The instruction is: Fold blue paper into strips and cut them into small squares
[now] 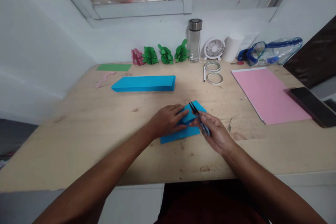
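A folded piece of blue paper (172, 138) lies near the front middle of the table, one part folded over another. My left hand (170, 120) rests on its left side with fingers stretched out and spread, pressing it against the wood. My right hand (216, 129) grips small scissors (201, 120) with black blades and a blue-grey handle. Their tips point up and away from me, slightly apart, over the paper's right part. Fingers of my right hand reach the paper's right edge; whether they pinch it I cannot tell.
Beyond my left hand lies a longer folded blue paper (144, 83). Farther back are a green strip (114, 67), green paper shapes (166, 55), a glass bottle (194, 43) and a small fan (214, 48). Tape rolls (214, 78), pink paper (270, 94) and a phone (313, 106) lie rightward.
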`<state>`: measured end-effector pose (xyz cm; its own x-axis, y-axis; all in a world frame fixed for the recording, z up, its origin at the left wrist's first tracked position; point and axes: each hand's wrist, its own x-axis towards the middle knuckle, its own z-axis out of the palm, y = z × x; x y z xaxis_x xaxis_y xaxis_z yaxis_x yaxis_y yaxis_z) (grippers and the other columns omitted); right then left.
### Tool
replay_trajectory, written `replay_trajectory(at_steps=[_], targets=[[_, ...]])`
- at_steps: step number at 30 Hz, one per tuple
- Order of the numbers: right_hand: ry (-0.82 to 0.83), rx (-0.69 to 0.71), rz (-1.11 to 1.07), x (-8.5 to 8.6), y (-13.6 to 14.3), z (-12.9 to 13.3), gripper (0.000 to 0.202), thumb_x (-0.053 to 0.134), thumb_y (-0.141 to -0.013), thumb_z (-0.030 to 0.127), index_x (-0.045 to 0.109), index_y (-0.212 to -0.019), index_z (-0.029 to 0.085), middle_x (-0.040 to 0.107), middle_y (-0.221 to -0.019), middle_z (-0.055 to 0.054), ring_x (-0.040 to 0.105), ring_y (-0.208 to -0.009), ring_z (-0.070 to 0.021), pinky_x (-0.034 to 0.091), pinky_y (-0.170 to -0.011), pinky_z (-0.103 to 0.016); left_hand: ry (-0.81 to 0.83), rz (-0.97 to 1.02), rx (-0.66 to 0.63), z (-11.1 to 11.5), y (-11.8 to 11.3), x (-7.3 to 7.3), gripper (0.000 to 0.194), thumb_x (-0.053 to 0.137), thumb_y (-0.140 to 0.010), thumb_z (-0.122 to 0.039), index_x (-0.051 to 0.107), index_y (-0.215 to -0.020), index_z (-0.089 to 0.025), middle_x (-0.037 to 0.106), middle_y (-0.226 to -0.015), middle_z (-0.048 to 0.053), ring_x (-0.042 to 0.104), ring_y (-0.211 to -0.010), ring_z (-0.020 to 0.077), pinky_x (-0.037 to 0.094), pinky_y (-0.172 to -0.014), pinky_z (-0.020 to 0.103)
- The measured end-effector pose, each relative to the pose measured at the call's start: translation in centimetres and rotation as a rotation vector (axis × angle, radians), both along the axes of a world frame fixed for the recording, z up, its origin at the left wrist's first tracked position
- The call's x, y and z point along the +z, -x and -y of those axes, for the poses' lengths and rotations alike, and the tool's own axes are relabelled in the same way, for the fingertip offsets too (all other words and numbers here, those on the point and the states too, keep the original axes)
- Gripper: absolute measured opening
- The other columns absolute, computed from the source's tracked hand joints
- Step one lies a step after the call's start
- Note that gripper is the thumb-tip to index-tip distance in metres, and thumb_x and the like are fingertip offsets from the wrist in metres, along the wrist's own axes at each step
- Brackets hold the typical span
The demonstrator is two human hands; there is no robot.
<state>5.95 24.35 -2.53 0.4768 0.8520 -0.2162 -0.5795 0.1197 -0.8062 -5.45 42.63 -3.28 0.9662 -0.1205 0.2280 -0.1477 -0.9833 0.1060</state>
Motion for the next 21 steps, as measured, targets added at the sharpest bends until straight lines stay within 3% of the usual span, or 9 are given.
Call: replay_trajectory(at_steps=[3, 6, 11, 15, 21], targets=[[-0.001, -0.009, 0.006, 0.0, 0.0, 0.0, 0.032, 0.077, -0.072, 0.043, 0.072, -0.097, 0.024, 0.071, -0.080, 0.000, 0.066, -0.081, -0.0172, 0.047, -0.088, -0.036, -0.037, 0.052, -0.038, 0.0, 0.2, 0.1, 0.033, 0.038, -0.098, -0.038, 0.060, -0.112, -0.017, 0.066, -0.109, 0.014, 0.062, -0.102, 0.0249, 0.049, -0.089, 0.044], [-0.007, -0.013, 0.007, 0.0, -0.1, 0.1, 0.034, 0.077, -0.071, 0.043, 0.072, -0.098, 0.023, 0.071, -0.081, -0.001, 0.066, -0.082, -0.0175, 0.046, -0.089, -0.036, -0.014, 0.019, -0.010, -0.2, 0.3, 0.4, 0.033, 0.032, -0.099, -0.031, 0.062, -0.107, -0.020, 0.067, -0.109, 0.012, 0.062, -0.104, 0.0239, 0.047, -0.093, 0.044], [0.003, -0.003, 0.023, 0.2, -0.1, 0.2, 0.035, 0.078, -0.070, 0.046, 0.072, -0.098, 0.025, 0.072, -0.082, -0.001, 0.067, -0.080, -0.0188, 0.046, -0.090, -0.039, 0.111, -0.061, 0.019, -0.5, -0.2, 0.3, 0.040, 0.045, -0.094, -0.045, 0.055, -0.125, -0.022, 0.060, -0.126, 0.014, 0.057, -0.114, 0.0265, 0.044, -0.097, 0.046], [-0.028, 0.008, 0.025, 0.0, -0.1, 0.2, 0.034, 0.077, -0.072, 0.045, 0.072, -0.100, 0.026, 0.071, -0.082, 0.000, 0.067, -0.080, -0.0183, 0.045, -0.091, -0.039, 0.193, -0.122, 0.019, -0.3, -0.8, -0.4, 0.039, 0.043, -0.095, -0.036, 0.053, -0.129, -0.021, 0.061, -0.123, 0.015, 0.060, -0.108, 0.0267, 0.046, -0.092, 0.045], [-0.056, 0.003, 0.000, -0.2, -0.1, 0.2, 0.028, 0.077, -0.073, 0.042, 0.073, -0.096, 0.026, 0.071, -0.078, 0.002, 0.067, -0.080, -0.0168, 0.044, -0.091, -0.037, 0.535, -0.070, 0.369, -0.8, -1.2, -0.8, 0.023, 0.052, -0.087, -0.035, 0.068, -0.097, -0.022, 0.069, -0.097, 0.010, 0.062, -0.096, 0.0251, 0.045, -0.092, 0.040]])
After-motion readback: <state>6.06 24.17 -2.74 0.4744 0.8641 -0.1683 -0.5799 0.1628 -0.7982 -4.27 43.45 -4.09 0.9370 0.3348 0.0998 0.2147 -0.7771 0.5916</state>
